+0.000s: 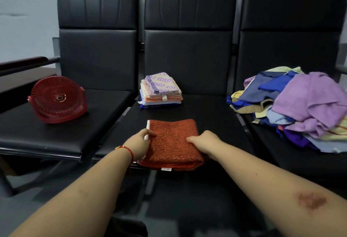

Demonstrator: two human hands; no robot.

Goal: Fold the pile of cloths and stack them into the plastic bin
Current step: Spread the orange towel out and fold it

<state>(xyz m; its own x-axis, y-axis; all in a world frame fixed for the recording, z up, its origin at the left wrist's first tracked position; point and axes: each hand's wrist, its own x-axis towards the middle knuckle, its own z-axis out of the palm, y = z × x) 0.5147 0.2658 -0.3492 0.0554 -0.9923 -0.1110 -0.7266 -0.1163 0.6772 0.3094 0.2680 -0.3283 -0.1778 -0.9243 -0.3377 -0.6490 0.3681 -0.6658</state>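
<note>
Fingers [151, 133] of both hands curl round the folded orange towel's [171, 143] side edges on the middle seat [216, 116] (near its front lip); a loose lift could spill the layers open.

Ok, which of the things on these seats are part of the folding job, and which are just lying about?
Part of the job:
- orange cloth, held by left hand and right hand
- folded stack
- unfolded pile
- red plastic bin, lying tipped over

Lying about:
- black seats
- red bracelet

rust-orange cloth [173, 143], red basket [57, 99], black seats [189, 49], lilac-patterned cloth [162, 83] topping the stack.
</note>
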